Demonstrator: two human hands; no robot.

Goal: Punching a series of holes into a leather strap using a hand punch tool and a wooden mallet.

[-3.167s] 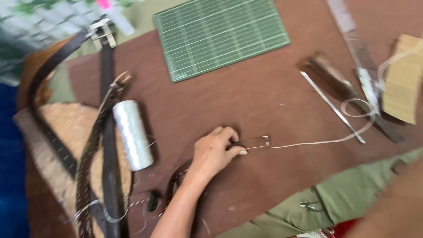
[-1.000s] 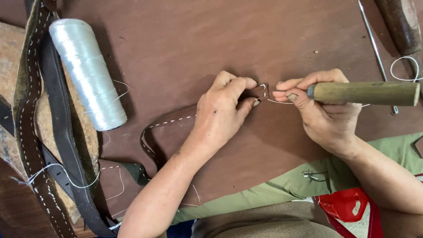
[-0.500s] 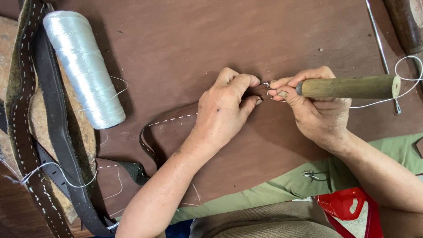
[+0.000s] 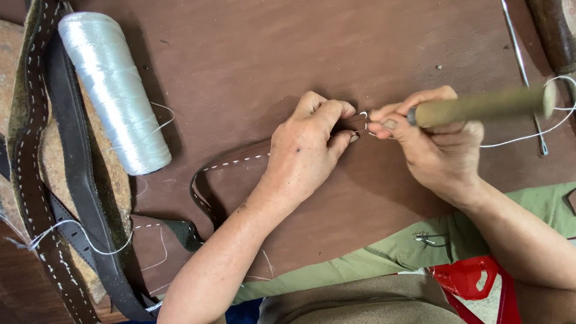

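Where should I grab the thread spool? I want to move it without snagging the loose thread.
Grip the spool around its middle, coming from above with fingers across its width. It lies on its side, slanted, top-left to lower-right, so the round body is bare there. I would avoid the lower end, where loose thread trails off.

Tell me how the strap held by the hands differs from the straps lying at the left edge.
The held strap is narrow and curves in a loop across the table; the left straps are wider and lie long. The left hand pins the held strap; the left straps lie untouched. Both are dark brown with white stitching.
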